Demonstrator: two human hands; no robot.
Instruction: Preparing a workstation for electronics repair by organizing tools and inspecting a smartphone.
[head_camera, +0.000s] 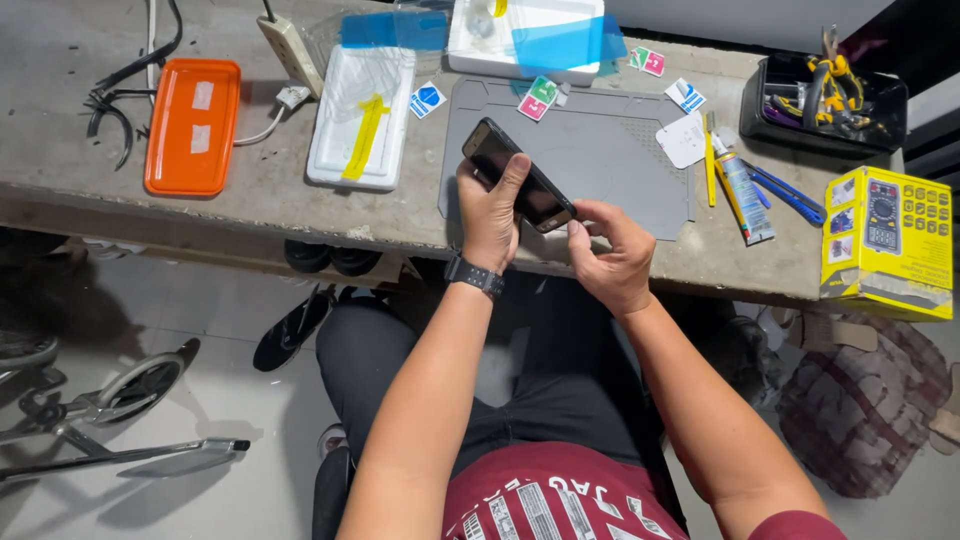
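Head view:
Left hand (489, 213): fingers wrapped round a dark smartphone (517, 176), thumb lying across its screen; black wristwatch (474, 274) on the wrist.
Right hand (611, 251): fingertips pinched on the phone's near-right end, thumb and forefinger closed on its corner.
Smartphone: held in the air, tilted, far-left end higher, just above the near edge of the grey work mat (590, 160); screen dark.
Work mat: flat on the concrete bench (120, 150), middle of the scene, a white round-cornered sticker (684, 139) on its right part.
Left of mat: white tray (362, 118) with a yellow strip across it, under clear film; further left an orange tray (193, 125) with two pale tape patches; black cables (120, 90) at the far left.
Far side: white power strip (290, 48); white box (525, 35) with blue film over it; small coloured wipe packets (538, 98) by the mat's far edge.
Right of mat: glue tube (745, 196), yellow tool (710, 160) and blue tweezers (790, 195) lying close together; black tray (825, 100) of tools far right; yellow multimeter box (887, 243) at the bench's right end.
Near: person seated, dark trousers, red printed shirt (560, 495).
Floor: black shoe (290, 330) under the bench, wheeled metal frame (110, 405) at left, checked bag (865, 405) at right.
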